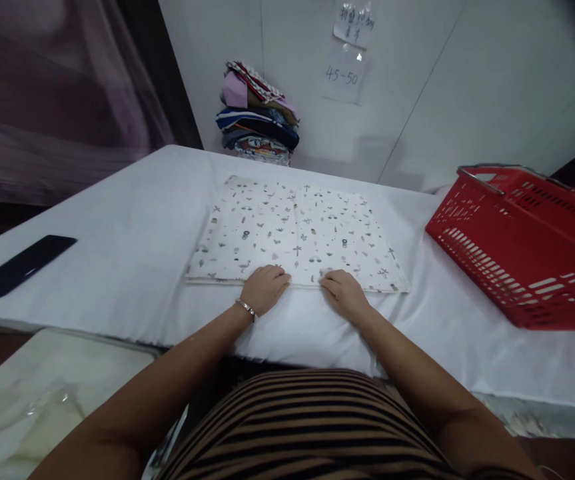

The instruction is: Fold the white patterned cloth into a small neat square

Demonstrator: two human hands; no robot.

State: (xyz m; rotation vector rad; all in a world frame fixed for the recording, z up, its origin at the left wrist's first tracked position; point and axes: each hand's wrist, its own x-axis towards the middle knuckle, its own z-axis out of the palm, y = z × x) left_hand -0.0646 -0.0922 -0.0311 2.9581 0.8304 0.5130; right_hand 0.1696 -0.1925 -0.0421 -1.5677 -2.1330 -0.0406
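Observation:
A white cloth with small printed figures [267, 220] lies folded and flat in front of me, a crease running down its middle. My left hand [266, 288] is at its near edge, just left of the crease, with the fingers curled together on the fabric. On the other side of the crease, my right hand [346, 293] grips the same edge, fingers closed over it. The thumbs and the cloth's underside are mostly hidden. A bracelet [246, 308] circles my left wrist.
A white-covered table [117, 267] bears the cloth. At the right stands a red plastic basket [532, 247] with metal handles. A black phone-like slab [22, 265] lies at the left. Folded clothes [260, 113] are stacked against the wall, near paper notes [353, 25].

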